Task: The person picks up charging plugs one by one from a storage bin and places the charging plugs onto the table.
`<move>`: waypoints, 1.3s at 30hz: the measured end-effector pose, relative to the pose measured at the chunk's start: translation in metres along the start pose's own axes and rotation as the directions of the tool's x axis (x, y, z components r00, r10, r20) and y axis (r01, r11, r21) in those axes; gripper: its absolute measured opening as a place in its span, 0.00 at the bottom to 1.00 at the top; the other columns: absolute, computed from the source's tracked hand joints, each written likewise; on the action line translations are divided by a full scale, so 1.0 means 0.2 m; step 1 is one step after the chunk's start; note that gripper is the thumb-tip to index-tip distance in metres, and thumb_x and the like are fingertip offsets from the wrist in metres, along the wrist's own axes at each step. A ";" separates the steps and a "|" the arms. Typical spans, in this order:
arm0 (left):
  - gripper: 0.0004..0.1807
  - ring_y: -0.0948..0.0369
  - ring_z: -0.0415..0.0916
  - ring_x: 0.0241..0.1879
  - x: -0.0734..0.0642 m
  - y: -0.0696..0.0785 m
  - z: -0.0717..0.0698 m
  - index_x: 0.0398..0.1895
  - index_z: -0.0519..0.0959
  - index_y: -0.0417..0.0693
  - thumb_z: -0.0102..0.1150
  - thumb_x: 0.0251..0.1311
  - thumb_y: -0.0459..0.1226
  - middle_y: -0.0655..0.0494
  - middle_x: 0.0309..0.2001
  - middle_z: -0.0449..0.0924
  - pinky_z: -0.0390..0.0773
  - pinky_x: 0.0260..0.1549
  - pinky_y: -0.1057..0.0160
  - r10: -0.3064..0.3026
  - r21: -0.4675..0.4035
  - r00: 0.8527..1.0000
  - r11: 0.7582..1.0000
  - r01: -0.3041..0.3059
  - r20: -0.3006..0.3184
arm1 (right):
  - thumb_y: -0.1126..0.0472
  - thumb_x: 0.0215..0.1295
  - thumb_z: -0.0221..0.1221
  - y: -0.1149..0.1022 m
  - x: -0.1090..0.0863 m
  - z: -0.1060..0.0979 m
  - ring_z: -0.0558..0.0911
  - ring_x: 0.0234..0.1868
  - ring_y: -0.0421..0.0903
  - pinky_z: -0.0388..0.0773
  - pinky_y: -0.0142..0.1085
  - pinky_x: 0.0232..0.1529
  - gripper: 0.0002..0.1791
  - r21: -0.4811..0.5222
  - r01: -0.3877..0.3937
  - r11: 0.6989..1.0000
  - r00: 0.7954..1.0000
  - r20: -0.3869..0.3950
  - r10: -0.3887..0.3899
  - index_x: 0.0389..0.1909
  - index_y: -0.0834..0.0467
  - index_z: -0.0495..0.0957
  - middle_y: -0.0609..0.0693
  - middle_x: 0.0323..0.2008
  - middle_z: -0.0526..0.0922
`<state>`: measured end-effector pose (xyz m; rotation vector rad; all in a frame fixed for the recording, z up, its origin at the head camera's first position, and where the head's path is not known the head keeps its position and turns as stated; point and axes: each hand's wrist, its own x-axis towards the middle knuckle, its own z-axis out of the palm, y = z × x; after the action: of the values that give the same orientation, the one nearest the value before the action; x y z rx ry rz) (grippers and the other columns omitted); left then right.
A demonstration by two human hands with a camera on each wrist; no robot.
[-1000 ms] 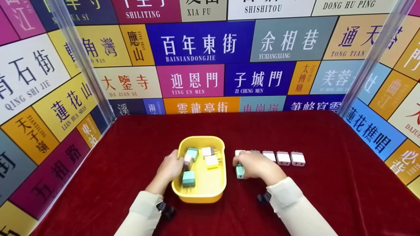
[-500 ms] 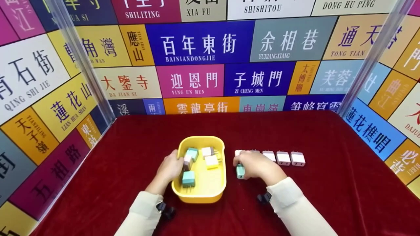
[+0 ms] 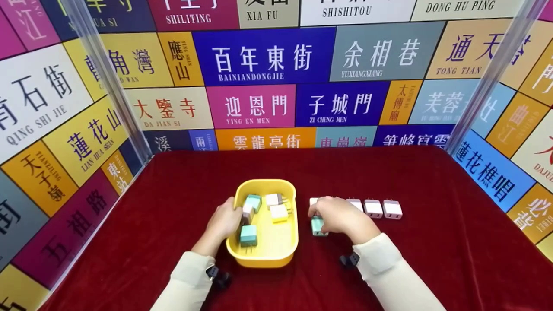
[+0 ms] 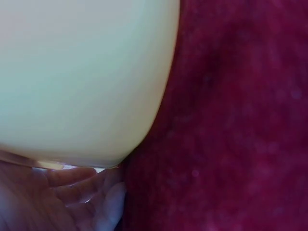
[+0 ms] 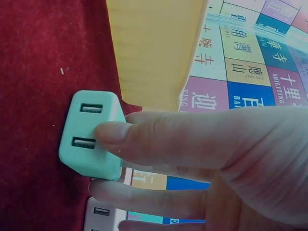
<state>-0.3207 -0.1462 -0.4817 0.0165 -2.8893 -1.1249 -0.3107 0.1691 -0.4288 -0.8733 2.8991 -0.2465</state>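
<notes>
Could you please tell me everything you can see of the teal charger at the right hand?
The teal charger is a block with rounded edges, seemingly plastic, with two rectangular USB ports facing the person; no prongs show. The right hand holds it, thumb against the port face, right of the yellow tray and nearer the person than the row of pale chargers.

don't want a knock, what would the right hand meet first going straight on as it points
Probably the red cloth: the right hand points down, pinching the green charger, though any gap beneath is hard to judge.
</notes>
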 end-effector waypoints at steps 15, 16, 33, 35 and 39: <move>0.17 0.47 0.81 0.51 0.00 0.00 0.00 0.59 0.76 0.40 0.47 0.76 0.40 0.41 0.50 0.83 0.80 0.53 0.44 -0.005 0.003 1.000 1.000 0.005 0.006 | 0.72 0.55 0.76 -0.01 -0.01 -0.04 0.82 0.40 0.48 0.85 0.46 0.48 0.17 -0.005 -0.012 1.000 1.000 -0.022 0.012 0.47 0.58 0.90 0.51 0.41 0.88; 0.17 0.47 0.81 0.51 0.00 0.00 0.00 0.59 0.76 0.40 0.47 0.76 0.39 0.40 0.50 0.83 0.80 0.53 0.44 -0.003 0.004 1.000 1.000 0.003 0.005 | 0.71 0.56 0.76 -0.02 -0.01 -0.04 0.82 0.41 0.48 0.85 0.46 0.49 0.17 -0.007 -0.014 1.000 1.000 -0.026 0.014 0.47 0.58 0.90 0.51 0.41 0.88; 0.17 0.47 0.81 0.51 0.00 0.00 0.00 0.58 0.77 0.41 0.47 0.76 0.40 0.41 0.51 0.84 0.79 0.52 0.43 -0.008 0.007 1.000 1.000 0.008 0.005 | 0.58 0.64 0.74 -0.13 -0.04 -0.09 0.84 0.39 0.47 0.84 0.47 0.45 0.15 -0.054 0.046 0.997 0.987 -0.154 -0.054 0.51 0.55 0.89 0.51 0.43 0.84; 0.17 0.47 0.81 0.51 0.00 0.00 0.00 0.58 0.77 0.41 0.48 0.76 0.40 0.41 0.51 0.84 0.79 0.52 0.43 -0.008 0.007 1.000 1.000 0.008 0.004 | 0.58 0.64 0.74 -0.13 -0.04 -0.10 0.84 0.38 0.46 0.84 0.47 0.45 0.15 -0.054 0.054 0.997 0.983 -0.171 -0.063 0.51 0.56 0.89 0.51 0.43 0.84; 0.16 0.48 0.81 0.50 0.00 0.01 0.00 0.58 0.77 0.41 0.48 0.77 0.40 0.41 0.51 0.84 0.80 0.52 0.43 -0.012 0.002 1.000 1.000 0.012 0.004 | 0.58 0.65 0.73 -0.14 -0.03 -0.09 0.84 0.39 0.48 0.85 0.47 0.46 0.16 -0.080 0.085 0.993 0.969 -0.224 -0.101 0.52 0.56 0.88 0.52 0.44 0.84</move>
<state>-0.3203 -0.1457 -0.4805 0.0312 -2.8975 -1.1259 -0.2934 0.1507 -0.4049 -1.0596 3.0975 -0.2720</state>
